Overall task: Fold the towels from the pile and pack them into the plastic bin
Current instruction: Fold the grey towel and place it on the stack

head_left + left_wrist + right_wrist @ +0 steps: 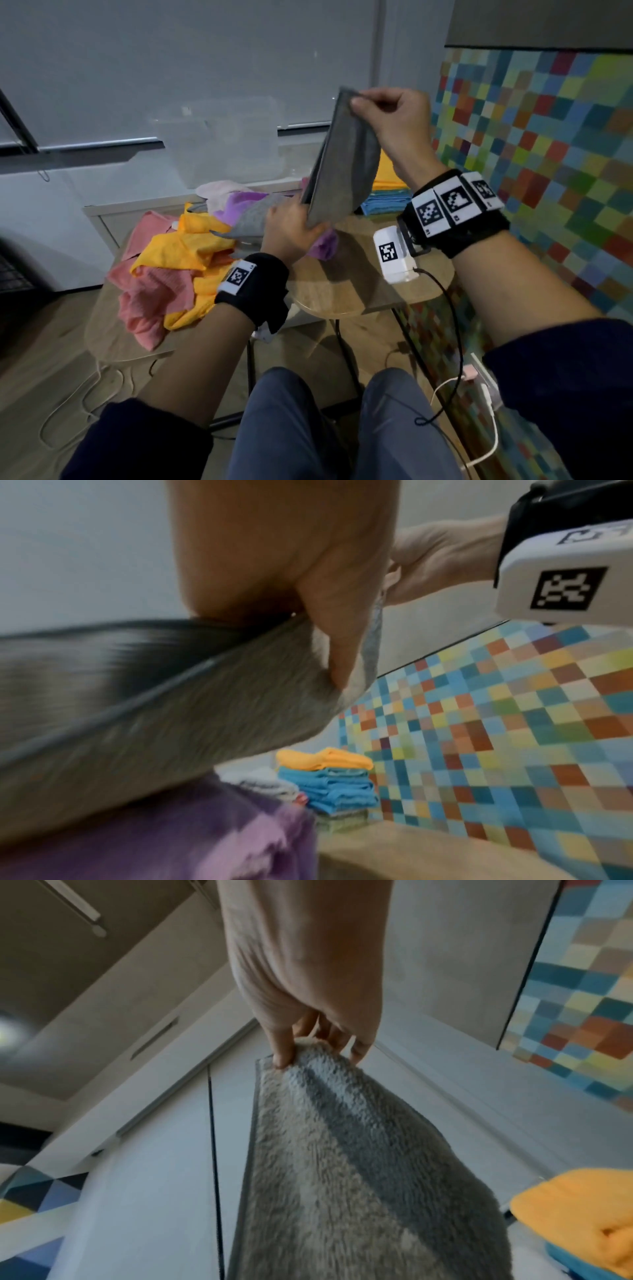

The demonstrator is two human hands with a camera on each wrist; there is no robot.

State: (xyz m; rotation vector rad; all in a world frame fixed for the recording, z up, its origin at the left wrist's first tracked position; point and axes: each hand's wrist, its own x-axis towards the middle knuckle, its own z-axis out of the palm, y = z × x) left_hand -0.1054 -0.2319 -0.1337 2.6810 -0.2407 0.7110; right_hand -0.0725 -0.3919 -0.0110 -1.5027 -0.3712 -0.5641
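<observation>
A grey towel (342,164) is stretched upright in the air between both hands, doubled over. My right hand (390,109) pinches its top corner, the thumb and fingers showing on the fluffy towel (342,1150) in the right wrist view. My left hand (291,229) grips the lower end, its thumb pressed into the grey towel (205,710). Behind it stands the clear plastic bin (226,144) on a low white cabinet. The unfolded pile (178,260) of pink, orange, purple and grey towels lies at the table's left.
A stack of folded orange and blue towels (387,195) sits at the table's far right, also seen as the folded stack (329,780). The wooden table (359,287) is small and rounded. A patchwork-coloured wall (548,154) stands close on the right. Cables lie on the floor.
</observation>
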